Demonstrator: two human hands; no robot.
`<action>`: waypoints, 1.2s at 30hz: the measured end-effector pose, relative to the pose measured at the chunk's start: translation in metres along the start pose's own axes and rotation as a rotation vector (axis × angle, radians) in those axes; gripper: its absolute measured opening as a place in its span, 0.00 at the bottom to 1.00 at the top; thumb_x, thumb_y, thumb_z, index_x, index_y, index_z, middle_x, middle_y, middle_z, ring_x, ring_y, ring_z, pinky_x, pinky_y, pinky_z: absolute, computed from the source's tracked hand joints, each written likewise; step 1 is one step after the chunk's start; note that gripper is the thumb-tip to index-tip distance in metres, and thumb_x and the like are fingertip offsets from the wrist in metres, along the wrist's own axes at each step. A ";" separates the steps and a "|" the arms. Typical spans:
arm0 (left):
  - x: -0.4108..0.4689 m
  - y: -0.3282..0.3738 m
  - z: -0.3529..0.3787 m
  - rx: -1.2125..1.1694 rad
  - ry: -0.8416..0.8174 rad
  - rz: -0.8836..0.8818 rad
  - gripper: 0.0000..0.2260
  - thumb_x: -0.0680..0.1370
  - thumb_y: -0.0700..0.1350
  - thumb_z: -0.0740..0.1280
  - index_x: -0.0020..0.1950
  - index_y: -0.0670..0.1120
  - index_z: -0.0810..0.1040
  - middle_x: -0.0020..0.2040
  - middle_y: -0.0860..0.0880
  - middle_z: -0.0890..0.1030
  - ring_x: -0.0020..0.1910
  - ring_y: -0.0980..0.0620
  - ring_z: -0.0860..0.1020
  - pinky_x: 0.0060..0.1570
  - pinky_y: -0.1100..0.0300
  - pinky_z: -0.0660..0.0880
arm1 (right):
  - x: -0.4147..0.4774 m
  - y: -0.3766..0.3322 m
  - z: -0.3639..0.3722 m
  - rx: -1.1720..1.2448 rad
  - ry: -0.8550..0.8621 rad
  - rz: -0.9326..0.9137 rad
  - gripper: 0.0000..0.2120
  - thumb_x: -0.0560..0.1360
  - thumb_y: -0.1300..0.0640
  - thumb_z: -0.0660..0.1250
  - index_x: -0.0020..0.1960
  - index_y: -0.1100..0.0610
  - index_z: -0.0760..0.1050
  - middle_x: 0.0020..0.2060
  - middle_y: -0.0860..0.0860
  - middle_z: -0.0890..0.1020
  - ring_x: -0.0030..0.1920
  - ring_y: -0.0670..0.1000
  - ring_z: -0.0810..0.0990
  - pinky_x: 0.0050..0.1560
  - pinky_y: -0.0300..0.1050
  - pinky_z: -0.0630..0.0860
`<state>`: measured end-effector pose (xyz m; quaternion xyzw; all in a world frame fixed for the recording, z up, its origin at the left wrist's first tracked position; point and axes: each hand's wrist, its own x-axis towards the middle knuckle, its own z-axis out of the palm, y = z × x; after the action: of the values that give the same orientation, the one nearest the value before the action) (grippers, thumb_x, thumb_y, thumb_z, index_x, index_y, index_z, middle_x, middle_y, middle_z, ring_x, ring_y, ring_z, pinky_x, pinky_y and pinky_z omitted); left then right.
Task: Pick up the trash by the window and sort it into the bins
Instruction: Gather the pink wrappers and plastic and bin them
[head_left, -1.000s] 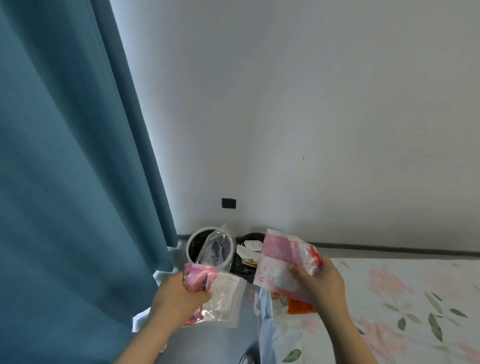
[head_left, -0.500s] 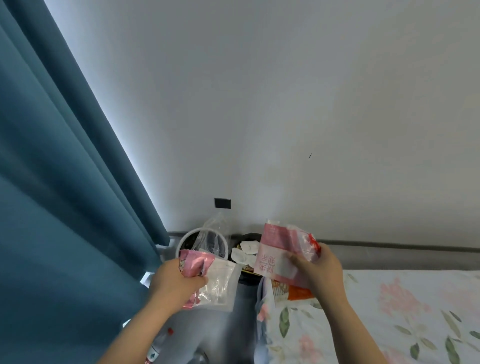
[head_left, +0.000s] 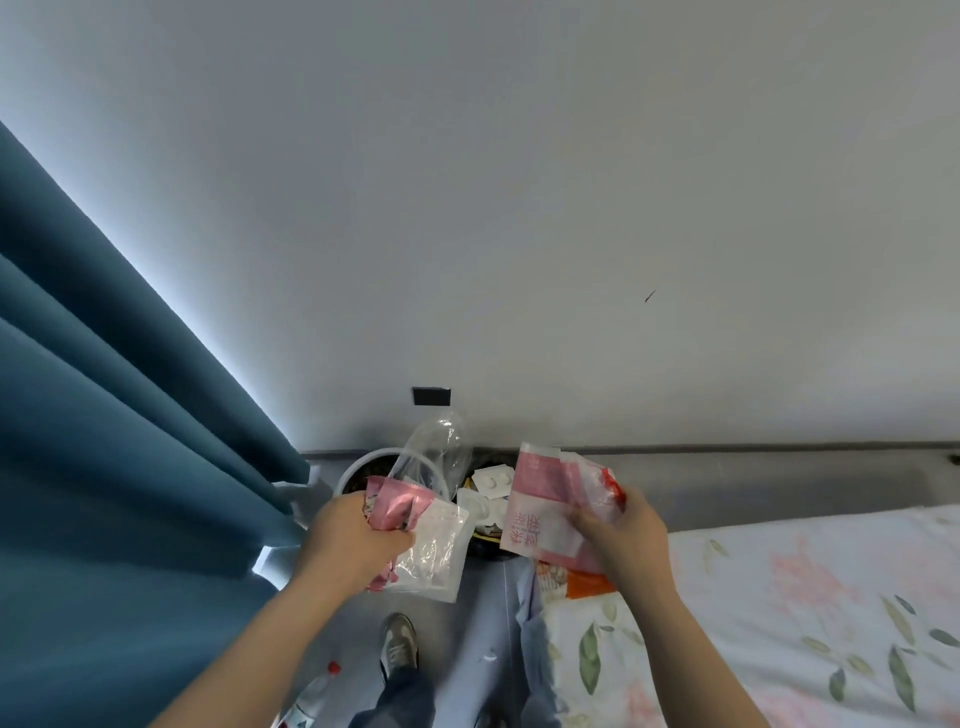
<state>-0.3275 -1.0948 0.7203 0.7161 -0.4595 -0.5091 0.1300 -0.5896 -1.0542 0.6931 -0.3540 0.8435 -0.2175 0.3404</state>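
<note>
My left hand (head_left: 353, 538) grips a bundle of wrappers: a pink snack packet (head_left: 400, 506), a clear plastic pouch (head_left: 434, 551) and a clear crinkled bag (head_left: 434, 452) sticking up. My right hand (head_left: 621, 535) holds a pink-and-white wrapper (head_left: 543, 512) with an orange packet (head_left: 574, 582) hanging beneath it. Both hands hover above two bins against the wall: a white-rimmed bin (head_left: 353, 467) on the left and a black bin (head_left: 483, 499) with white blister packs inside.
A teal curtain (head_left: 119, 467) fills the left side. A bed with a floral sheet (head_left: 779, 613) lies at the right. A plastic bottle with a red cap (head_left: 314, 691) lies on the floor beside my shoe (head_left: 399, 642). A black wall socket (head_left: 431, 396) sits above the bins.
The view has shifted closer over the bins and tilted down; my feet and the bottle now show. Both hands hold the same wrappers, about where they were over the bins.
</note>
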 end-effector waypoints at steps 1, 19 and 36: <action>0.011 -0.001 0.001 0.019 -0.018 -0.010 0.06 0.68 0.37 0.73 0.36 0.45 0.79 0.31 0.46 0.81 0.22 0.57 0.78 0.22 0.65 0.73 | 0.006 0.000 0.006 -0.007 -0.004 0.010 0.21 0.70 0.48 0.72 0.57 0.55 0.72 0.46 0.50 0.78 0.46 0.52 0.78 0.44 0.46 0.75; 0.211 -0.088 0.134 0.126 -0.081 -0.146 0.03 0.69 0.41 0.71 0.36 0.46 0.79 0.34 0.46 0.81 0.35 0.47 0.80 0.40 0.56 0.76 | 0.163 0.111 0.139 -0.063 -0.109 0.287 0.14 0.75 0.56 0.66 0.57 0.54 0.64 0.44 0.49 0.73 0.38 0.44 0.71 0.34 0.38 0.67; 0.364 -0.194 0.240 0.143 -0.070 -0.182 0.04 0.69 0.40 0.72 0.37 0.42 0.78 0.32 0.47 0.79 0.32 0.49 0.76 0.34 0.61 0.72 | 0.316 0.216 0.298 0.012 -0.188 0.290 0.24 0.76 0.54 0.68 0.68 0.59 0.65 0.48 0.50 0.72 0.46 0.51 0.72 0.43 0.43 0.71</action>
<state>-0.4075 -1.2093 0.2645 0.7442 -0.4319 -0.5092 0.0156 -0.6333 -1.1858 0.2284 -0.2454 0.8489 -0.1370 0.4477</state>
